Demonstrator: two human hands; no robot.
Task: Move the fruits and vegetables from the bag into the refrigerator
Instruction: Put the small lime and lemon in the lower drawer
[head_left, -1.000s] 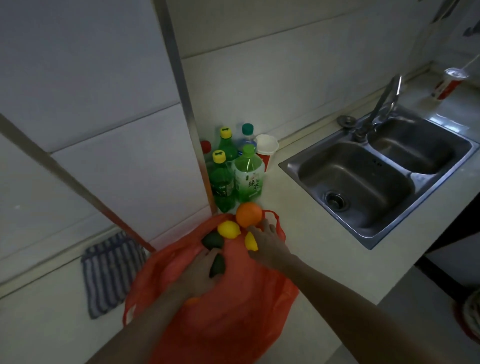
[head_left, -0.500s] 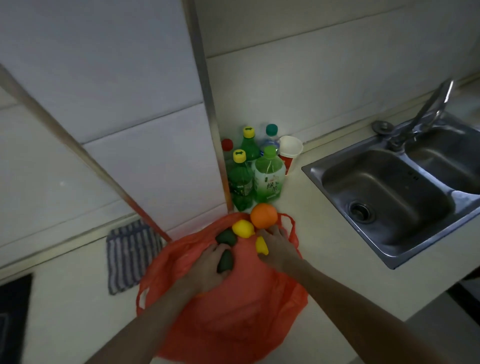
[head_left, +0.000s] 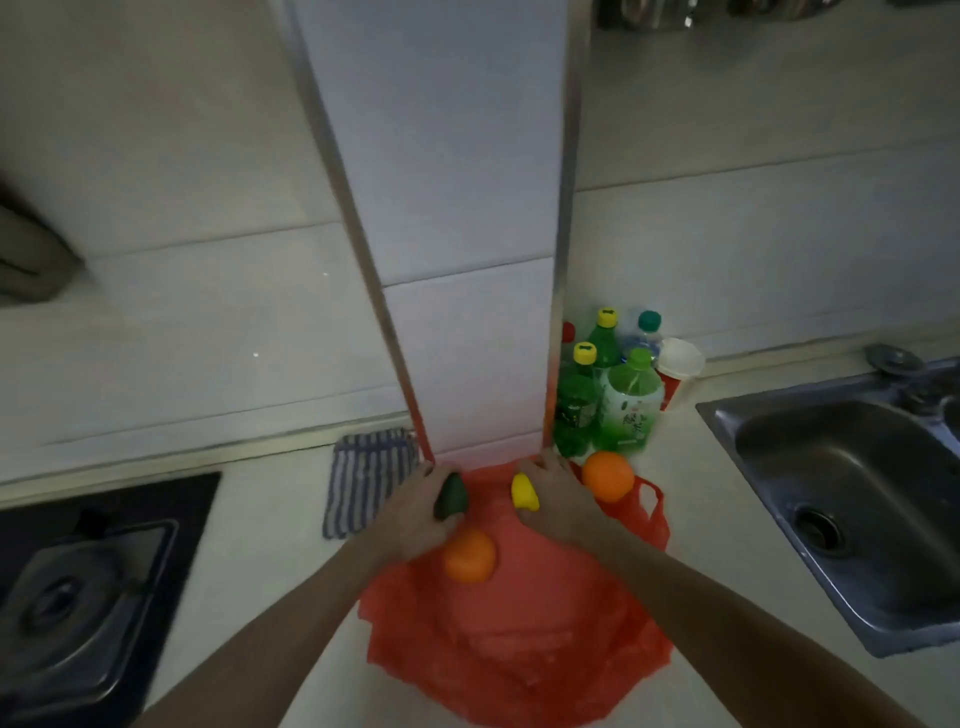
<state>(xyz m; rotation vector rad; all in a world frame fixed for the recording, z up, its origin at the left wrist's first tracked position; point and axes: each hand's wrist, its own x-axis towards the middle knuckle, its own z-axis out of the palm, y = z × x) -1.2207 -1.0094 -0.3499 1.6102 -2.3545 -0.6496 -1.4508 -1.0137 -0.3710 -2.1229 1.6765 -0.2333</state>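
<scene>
A red plastic bag (head_left: 524, 634) lies on the pale counter in front of me. My left hand (head_left: 415, 512) is shut on a dark green vegetable (head_left: 451, 496) above the bag's far left edge, and an orange (head_left: 469, 555) sits just under that hand. Around a yellow fruit (head_left: 523, 491) at the bag's far rim, my right hand (head_left: 558, 493) is closed. A second orange (head_left: 608, 475) rests beside the right hand at the bag's far right. No refrigerator is in view.
Several green bottles (head_left: 597, 400) and a red-and-white cup (head_left: 678, 371) stand against the wall behind the bag. A steel sink (head_left: 852, 499) is on the right, a gas hob (head_left: 78, 587) on the left, a striped cloth (head_left: 366, 480) between hob and bag.
The view has swung left, bringing the hob in. Both hands have lifted with their fruit out of the bag's mouth. An orange now shows under the left hand.
</scene>
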